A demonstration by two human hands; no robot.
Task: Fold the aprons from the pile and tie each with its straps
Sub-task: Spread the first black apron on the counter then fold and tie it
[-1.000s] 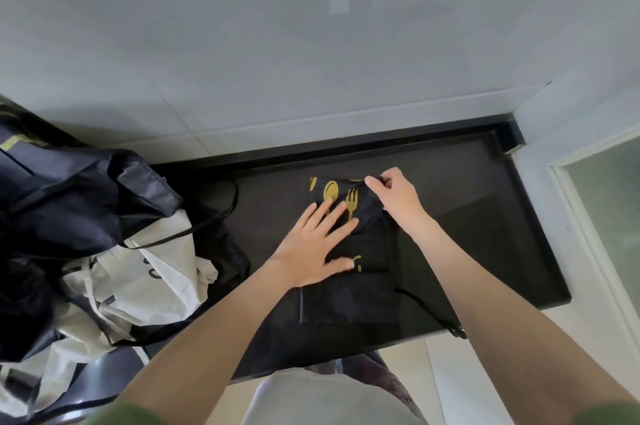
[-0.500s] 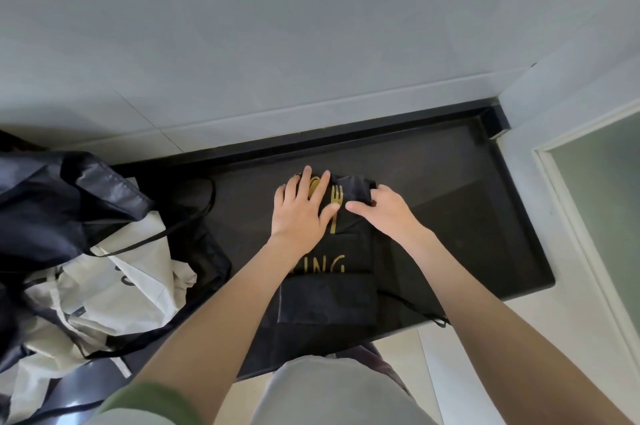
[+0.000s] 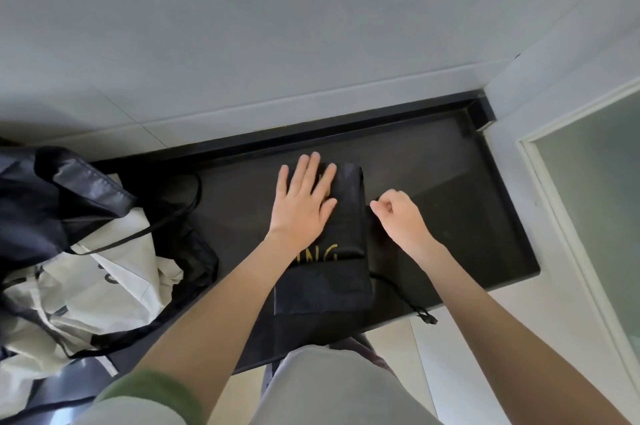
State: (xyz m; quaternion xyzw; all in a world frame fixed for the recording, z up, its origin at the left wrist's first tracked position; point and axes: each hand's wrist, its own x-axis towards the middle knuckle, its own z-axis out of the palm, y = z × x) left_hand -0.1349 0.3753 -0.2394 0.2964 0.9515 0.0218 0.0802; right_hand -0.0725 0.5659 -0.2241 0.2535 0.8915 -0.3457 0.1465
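Fingers point(image 3: 313, 175) of the left hand point(image 3: 303, 204) are pressing flat, grip open, on the folded black apron point(image 3: 341, 234); the right hand point(image 3: 398, 216) is hovering beside it, loosely curled, empty.

A black counter point(image 3: 450, 161) with a raised back edge sits vs. a pale gray tiled wall point(image 3: 242, 26) — soft light shines on the tiles. On the right, a white frame w/ frosted green glass point(image 3: 595, 203). Below — a light floor point(image 3: 485, 355).
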